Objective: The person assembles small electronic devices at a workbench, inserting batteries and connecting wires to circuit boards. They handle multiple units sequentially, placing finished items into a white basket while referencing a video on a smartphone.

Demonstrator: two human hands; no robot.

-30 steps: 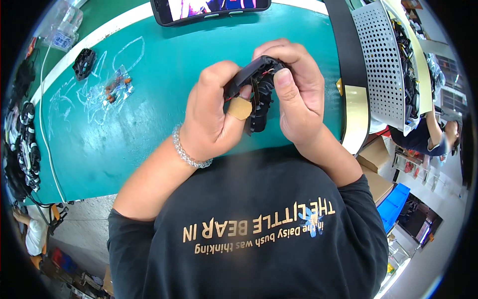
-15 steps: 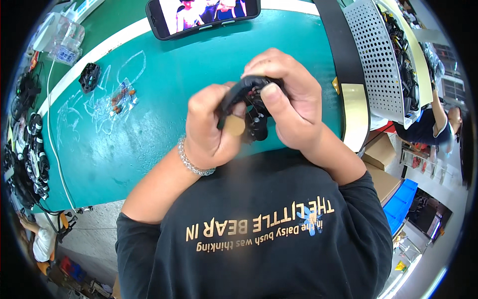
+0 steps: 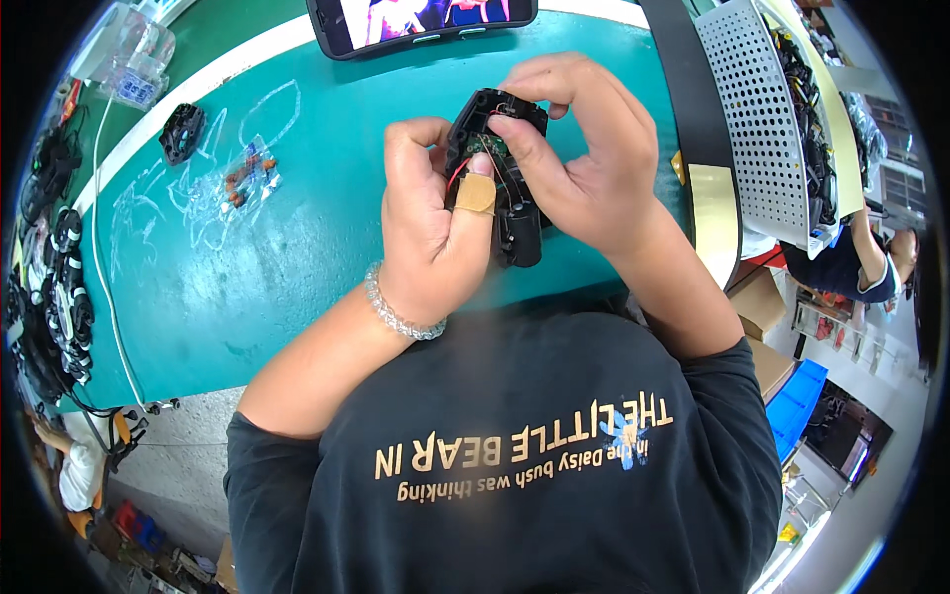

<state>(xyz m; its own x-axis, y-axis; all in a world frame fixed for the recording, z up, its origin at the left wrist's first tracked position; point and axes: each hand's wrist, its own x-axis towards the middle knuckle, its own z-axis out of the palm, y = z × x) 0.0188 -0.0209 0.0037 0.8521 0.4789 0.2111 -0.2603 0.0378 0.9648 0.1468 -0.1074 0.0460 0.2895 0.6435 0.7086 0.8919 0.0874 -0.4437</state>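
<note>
An opened black plastic device housing (image 3: 479, 111) is held above the table, its inside facing up. A green circuit board (image 3: 487, 147) and thin wires, one of them red, show within it, and a dark cylindrical part (image 3: 522, 238) sits at its near end. My left hand (image 3: 430, 213) is closed round the left side, its thumb, wrapped in tan tape (image 3: 475, 194), pressing on the inside near the board. My right hand (image 3: 599, 158) grips the far right end, thumb on the inside and fingers curled over the edge. Its fingertips are partly hidden.
On the green table (image 3: 336, 218) lie a small black part (image 3: 182, 134) and a clear bag of small orange-brown pieces (image 3: 247, 182). A phone (image 3: 426, 20) stands at the far edge. A perforated white bin (image 3: 757, 109) stands right; black parts (image 3: 69, 287) and a white cable (image 3: 107, 267) are left.
Both hands have turned and tilted the housing, so its board and wires now face up more openly. The right hand has moved slightly farther away and the left thumb has shifted onto the inside.
</note>
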